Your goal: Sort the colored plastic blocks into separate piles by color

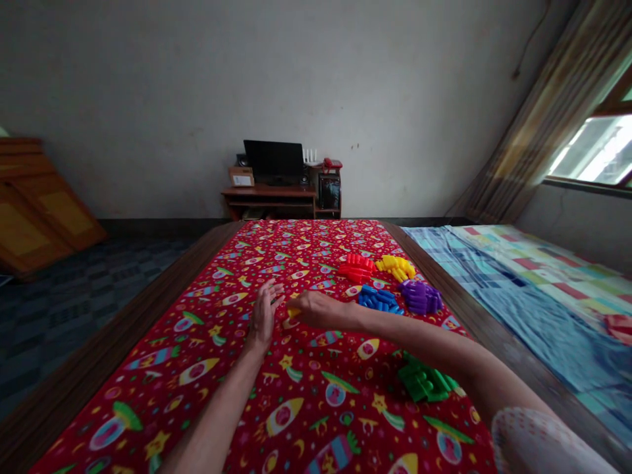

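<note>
My left hand (264,313) lies flat on the red patterned cloth (207,368), fingers stretched forward and empty. My right hand (316,308) rests just to its right, fingers curled round a small yellow piece (293,312) at the fingertips. Piles of plastic blocks lie beyond my right hand: red (356,268), yellow (395,266), blue (379,299) and purple (421,297). A green pile (425,381) sits under my right forearm, nearer to me.
The cloth covers a long wooden table (123,329). A bed with a checked sheet (533,289) runs along the right. A desk with a dark monitor (274,162) stands at the far wall. A wooden cabinet (34,204) is at left, a curtained window (592,151) at right.
</note>
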A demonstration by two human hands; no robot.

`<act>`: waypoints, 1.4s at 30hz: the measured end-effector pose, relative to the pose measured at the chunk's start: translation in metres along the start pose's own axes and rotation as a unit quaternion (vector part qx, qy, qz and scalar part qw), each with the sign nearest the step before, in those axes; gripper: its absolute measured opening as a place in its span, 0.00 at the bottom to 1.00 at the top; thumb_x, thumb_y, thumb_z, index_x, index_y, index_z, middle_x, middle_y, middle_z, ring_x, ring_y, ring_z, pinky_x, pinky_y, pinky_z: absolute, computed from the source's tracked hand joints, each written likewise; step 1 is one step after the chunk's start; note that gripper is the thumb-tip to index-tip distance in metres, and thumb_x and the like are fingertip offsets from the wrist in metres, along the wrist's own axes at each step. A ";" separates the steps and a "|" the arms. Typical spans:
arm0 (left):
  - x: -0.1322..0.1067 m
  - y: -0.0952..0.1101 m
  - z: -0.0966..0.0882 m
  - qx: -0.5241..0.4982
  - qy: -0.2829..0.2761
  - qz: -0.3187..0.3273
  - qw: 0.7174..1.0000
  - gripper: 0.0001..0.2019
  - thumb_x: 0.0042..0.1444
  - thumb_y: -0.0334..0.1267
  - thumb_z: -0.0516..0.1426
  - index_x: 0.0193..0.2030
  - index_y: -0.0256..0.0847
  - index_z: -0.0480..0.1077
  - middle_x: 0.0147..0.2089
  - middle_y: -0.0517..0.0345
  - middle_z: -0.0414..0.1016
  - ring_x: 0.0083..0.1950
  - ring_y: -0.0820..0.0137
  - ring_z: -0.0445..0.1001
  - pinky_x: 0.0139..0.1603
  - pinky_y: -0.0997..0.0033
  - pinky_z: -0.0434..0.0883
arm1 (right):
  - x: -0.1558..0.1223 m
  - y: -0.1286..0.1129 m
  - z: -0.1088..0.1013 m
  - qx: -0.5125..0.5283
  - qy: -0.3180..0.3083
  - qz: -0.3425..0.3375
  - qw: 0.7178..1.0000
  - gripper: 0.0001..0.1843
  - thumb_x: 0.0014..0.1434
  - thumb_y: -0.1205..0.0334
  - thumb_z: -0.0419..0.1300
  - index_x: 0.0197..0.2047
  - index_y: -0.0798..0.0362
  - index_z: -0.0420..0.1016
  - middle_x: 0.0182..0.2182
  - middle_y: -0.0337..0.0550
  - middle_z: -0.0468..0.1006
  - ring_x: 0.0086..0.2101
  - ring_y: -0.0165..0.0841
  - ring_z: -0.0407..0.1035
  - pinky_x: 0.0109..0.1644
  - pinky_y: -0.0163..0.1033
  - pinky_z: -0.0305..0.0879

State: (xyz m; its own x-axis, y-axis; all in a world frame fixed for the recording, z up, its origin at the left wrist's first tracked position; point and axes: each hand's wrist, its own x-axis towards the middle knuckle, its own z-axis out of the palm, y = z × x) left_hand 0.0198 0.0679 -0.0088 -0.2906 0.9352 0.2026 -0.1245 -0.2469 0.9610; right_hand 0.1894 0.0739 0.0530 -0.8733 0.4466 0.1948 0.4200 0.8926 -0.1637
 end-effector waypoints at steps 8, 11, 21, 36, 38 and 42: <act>-0.002 0.001 0.000 0.020 -0.019 0.006 1.000 0.23 0.57 0.58 0.51 0.48 0.42 0.70 0.50 0.48 0.74 0.53 0.60 0.74 0.57 0.55 0.70 | -0.082 0.107 -0.097 -0.069 0.180 0.238 0.952 0.10 0.63 0.65 0.52 0.40 0.59 0.74 0.28 0.44 0.76 0.26 0.28 0.63 0.31 0.32 0.55; -0.001 0.002 0.001 0.032 -0.029 0.003 0.999 0.24 0.56 0.59 0.51 0.47 0.40 0.70 0.49 0.47 0.75 0.52 0.60 0.74 0.57 0.55 0.71 | -0.118 0.145 -0.112 -0.141 0.117 0.409 0.894 0.13 0.62 0.64 0.51 0.40 0.59 0.76 0.31 0.49 0.78 0.29 0.31 0.67 0.33 0.33 0.58; -0.002 0.003 0.001 0.035 -0.033 0.001 0.999 0.25 0.53 0.60 0.53 0.43 0.39 0.72 0.48 0.47 0.76 0.52 0.59 0.75 0.57 0.54 0.71 | -0.155 0.182 -0.088 -0.158 0.084 0.520 0.835 0.18 0.61 0.61 0.53 0.51 0.58 0.76 0.46 0.55 0.79 0.45 0.41 0.73 0.44 0.37 0.65; -0.003 0.004 0.000 0.059 -0.056 0.009 0.997 0.26 0.52 0.61 0.55 0.42 0.38 0.72 0.46 0.47 0.77 0.50 0.57 0.76 0.55 0.52 0.73 | -0.156 0.214 -0.086 -0.149 0.050 0.512 0.844 0.20 0.59 0.71 0.52 0.52 0.58 0.78 0.46 0.56 0.80 0.45 0.40 0.75 0.46 0.36 0.68; -0.003 0.004 0.000 0.063 -0.054 0.008 0.997 0.25 0.52 0.60 0.56 0.41 0.39 0.73 0.45 0.47 0.76 0.49 0.57 0.76 0.54 0.52 0.73 | -0.156 0.214 -0.085 -0.151 0.052 0.516 0.842 0.19 0.60 0.70 0.52 0.50 0.58 0.79 0.44 0.56 0.80 0.44 0.41 0.75 0.46 0.37 0.68; -0.004 0.005 0.000 0.076 -0.060 0.015 0.995 0.23 0.53 0.57 0.56 0.42 0.38 0.73 0.45 0.48 0.76 0.48 0.59 0.76 0.53 0.54 0.74 | -0.158 0.213 -0.088 -0.168 0.061 0.522 0.834 0.21 0.61 0.71 0.48 0.51 0.57 0.78 0.44 0.57 0.80 0.47 0.44 0.73 0.47 0.41 0.68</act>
State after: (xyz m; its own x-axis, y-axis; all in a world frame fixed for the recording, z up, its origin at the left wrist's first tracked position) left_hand 0.0204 0.0625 -0.0051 -0.1746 0.9537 0.2448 0.0296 -0.2434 0.9695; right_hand 0.4382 0.1985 0.0723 0.0343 0.9757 0.2166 0.9992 -0.0286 -0.0296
